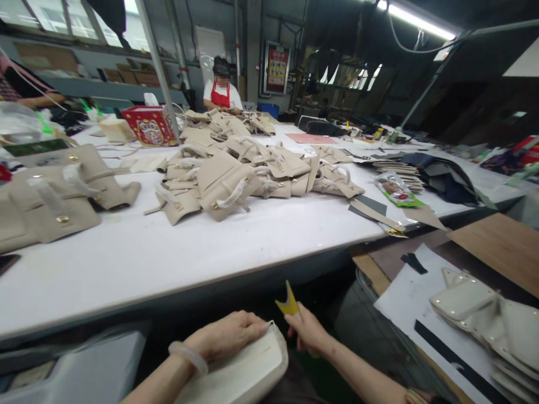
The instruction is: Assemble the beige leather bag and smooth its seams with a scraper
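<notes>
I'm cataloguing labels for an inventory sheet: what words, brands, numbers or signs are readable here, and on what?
No text can be read with certainty.
Red wall poster: lettering too small.
Red patterned box: markings blurred.
Plastic packet: print blurred.
Yellow tool: no legible lettering.

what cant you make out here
Head view:
Yellow fork-tipped tool: most of its handle, covered by the right hand
Off-white piece under the left hand: near end, cut off by the bottom edge
Wall poster: wording, too small
Dark flat object: cut off by the left edge
</notes>
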`<state>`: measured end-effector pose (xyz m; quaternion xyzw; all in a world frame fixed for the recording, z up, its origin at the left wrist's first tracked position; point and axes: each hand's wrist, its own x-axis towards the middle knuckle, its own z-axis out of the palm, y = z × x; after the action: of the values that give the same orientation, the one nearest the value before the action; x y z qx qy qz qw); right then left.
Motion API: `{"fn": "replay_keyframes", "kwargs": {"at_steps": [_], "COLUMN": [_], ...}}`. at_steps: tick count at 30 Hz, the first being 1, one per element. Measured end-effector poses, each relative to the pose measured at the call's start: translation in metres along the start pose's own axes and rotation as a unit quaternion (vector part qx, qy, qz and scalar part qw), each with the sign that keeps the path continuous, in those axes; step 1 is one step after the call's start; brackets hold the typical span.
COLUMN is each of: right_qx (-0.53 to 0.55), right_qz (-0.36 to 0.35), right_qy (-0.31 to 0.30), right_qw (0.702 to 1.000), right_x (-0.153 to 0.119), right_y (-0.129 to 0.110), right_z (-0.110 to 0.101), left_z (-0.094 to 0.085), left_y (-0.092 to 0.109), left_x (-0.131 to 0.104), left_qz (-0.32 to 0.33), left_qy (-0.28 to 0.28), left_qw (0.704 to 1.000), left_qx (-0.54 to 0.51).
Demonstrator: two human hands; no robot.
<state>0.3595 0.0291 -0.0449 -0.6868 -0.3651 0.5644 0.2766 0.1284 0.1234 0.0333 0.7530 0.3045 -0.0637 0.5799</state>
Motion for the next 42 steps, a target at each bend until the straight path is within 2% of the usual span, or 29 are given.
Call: {"fn": "replay_keyframes", "kwargs": {"at_steps": [2, 3, 5, 7, 9, 11, 14, 19, 21, 23, 26, 32, 42], "right_qx": [-0.006, -0.004, -0.019, -0.135, -0.299, -0.413, -0.491, -0.578, -0.614, -0.637, -0.649, -0.648, -0.653], "right_qz": [-0.017, -0.021, -0.005, -0.010, -0.071, -0.153, -0.234, -0.320, -0.355, -0.378, -0.381, -0.390, -0.335], "right_qy": [-0.030, -0.064, -0.171, -0.271, -0.279, -0.209, -0.150, -0.156, -0.153, -0.149, -0.153, -0.160, -0.141], "right_qw": [0.999, 0.998, 0.985, 0.953, 0.910, 0.873, 0.826, 0.734, 0.688, 0.655, 0.641, 0.635, 0.664], "right_x": [-0.006, -0.013, -0.025, -0.032, -0.029, -0.019, -0.003, 0.009, 0.010, 0.012, 0.014, 0.015, 0.008], "right_y": [-0.005, -0.010, -0.028, -0.051, -0.074, -0.094, -0.111, -0.122, -0.124, -0.126, -0.127, -0.123, -0.113], "right_z": [-0.035, -0.053, -0.080, -0.091, -0.087, -0.074, -0.052, -0.032, -0.029, -0.027, -0.027, -0.024, -0.017], "left_z": [-0.001, -0.001, 0.000, 0.001, 0.003, 0.005, 0.008, 0.010, 0.010, 0.008, 0.006, 0.006, 0.012], "left_y": [-0.003, -0.004, -0.005, -0.005, -0.004, -0.003, -0.004, -0.007, -0.004, 0.002, 0.011, 0.010, 0.006], "left_x": [0.002, 0.004, 0.007, 0.009, 0.009, 0.009, 0.008, 0.007, 0.006, 0.004, 0.002, -0.001, 0.001], "left_qz": [-0.006, -0.012, -0.026, -0.041, -0.051, -0.058, -0.062, -0.048, -0.045, -0.018, 0.026, 0.018, 0.020], "left_qy": [0.017, 0.029, 0.053, 0.066, 0.077, 0.088, 0.093, 0.105, 0.114, 0.113, 0.101, 0.102, 0.104], "left_qw": [1.000, 0.999, 0.998, 0.996, 0.994, 0.992, 0.991, 0.992, 0.992, 0.993, 0.995, 0.994, 0.991], "left_qx": [-0.016, -0.023, -0.031, -0.038, -0.053, -0.064, -0.073, -0.050, -0.034, -0.019, 0.002, 0.039, 0.077]}}
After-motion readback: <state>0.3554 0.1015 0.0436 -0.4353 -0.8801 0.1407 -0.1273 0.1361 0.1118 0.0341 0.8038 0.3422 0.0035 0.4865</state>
